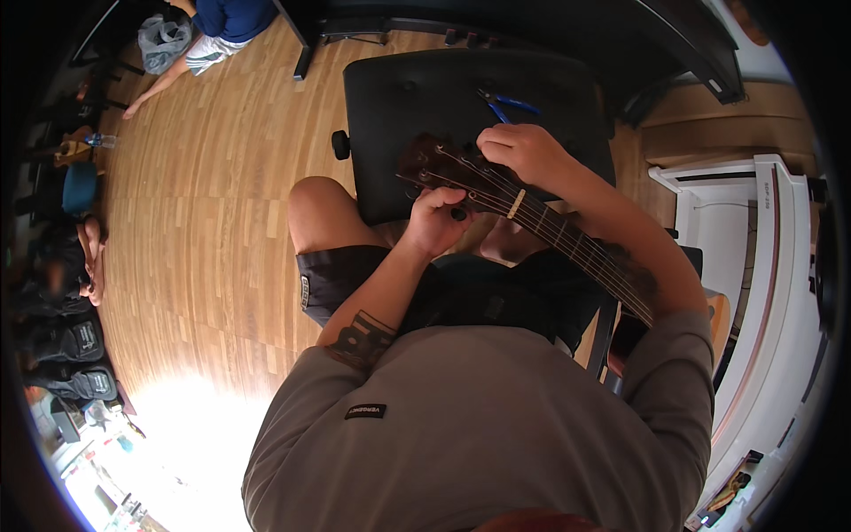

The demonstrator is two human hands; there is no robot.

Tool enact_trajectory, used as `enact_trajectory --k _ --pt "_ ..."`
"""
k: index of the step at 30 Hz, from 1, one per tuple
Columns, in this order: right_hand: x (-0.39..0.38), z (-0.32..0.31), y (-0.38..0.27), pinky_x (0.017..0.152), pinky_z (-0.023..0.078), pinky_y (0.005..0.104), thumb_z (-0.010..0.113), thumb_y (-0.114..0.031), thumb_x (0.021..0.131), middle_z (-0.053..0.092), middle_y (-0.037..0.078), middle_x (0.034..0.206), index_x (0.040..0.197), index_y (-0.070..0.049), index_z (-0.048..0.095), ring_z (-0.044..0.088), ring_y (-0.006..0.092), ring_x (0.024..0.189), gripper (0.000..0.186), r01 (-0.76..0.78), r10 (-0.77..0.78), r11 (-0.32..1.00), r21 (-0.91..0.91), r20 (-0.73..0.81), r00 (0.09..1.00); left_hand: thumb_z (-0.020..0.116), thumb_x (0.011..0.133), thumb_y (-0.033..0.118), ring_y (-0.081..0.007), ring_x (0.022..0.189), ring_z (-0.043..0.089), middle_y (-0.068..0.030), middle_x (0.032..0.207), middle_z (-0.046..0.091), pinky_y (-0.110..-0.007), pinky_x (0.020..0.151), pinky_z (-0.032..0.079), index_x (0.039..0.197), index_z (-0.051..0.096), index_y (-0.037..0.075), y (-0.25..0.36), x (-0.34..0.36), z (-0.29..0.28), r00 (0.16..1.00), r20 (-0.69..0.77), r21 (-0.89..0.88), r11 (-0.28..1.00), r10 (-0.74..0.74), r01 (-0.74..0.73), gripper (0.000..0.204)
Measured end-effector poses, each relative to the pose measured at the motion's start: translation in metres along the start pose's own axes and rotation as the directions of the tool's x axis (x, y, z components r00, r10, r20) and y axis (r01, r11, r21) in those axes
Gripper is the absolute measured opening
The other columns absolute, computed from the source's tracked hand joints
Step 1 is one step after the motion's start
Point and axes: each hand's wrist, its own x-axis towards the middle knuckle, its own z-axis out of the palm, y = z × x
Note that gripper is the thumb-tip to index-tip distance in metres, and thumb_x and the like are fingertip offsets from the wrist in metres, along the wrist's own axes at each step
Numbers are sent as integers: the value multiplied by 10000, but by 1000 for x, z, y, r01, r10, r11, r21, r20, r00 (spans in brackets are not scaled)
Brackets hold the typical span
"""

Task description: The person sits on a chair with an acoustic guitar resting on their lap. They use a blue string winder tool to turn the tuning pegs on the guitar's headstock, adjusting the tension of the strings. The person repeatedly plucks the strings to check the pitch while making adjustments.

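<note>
An acoustic guitar (567,237) lies across my lap, its neck running from the lower right up to the dark headstock (424,158). Strings stretch over the pale nut and along the fretboard. My left hand (439,222) is closed on the headstock's near edge by the tuning pegs, thumb on top; its fingers are partly hidden underneath. Beyond the far edge of the headstock, my right hand (523,152) has curled, closed fingers. Whatever they pinch is too small or hidden to make out. Blue-handled cutters (514,105) lie just past that hand.
A black padded bench (381,97) stands before me, under the headstock and cutters. On the right is a white keyboard-like cabinet (771,230). Black bags (75,341) line the left side. Another person (222,27) sits at the upper left, beside a plastic bag (164,43).
</note>
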Motion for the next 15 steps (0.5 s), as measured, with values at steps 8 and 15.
enact_trajectory --k 8,15 --pt "5 -16 -2 631 542 308 725 -46 770 663 43 963 824 -38 615 683 189 816 123 -196 172 938 287 107 979 570 884 101 -310 1267 572 -151 1358 613 -518 1116 414 1477 463 11 5 2 2 998 48 59 998 -28 25 609" --pt "20 -22 1 620 535 295 590 -457 1025 701 38 838 1028 -38 716 696 137 770 438 -907 637 313 282 646 421 576 892 102 -313 1272 568 -148 1364 606 -526 1117 417 1459 478 16 4 0 4 999 31 39 999 -23 22 582"
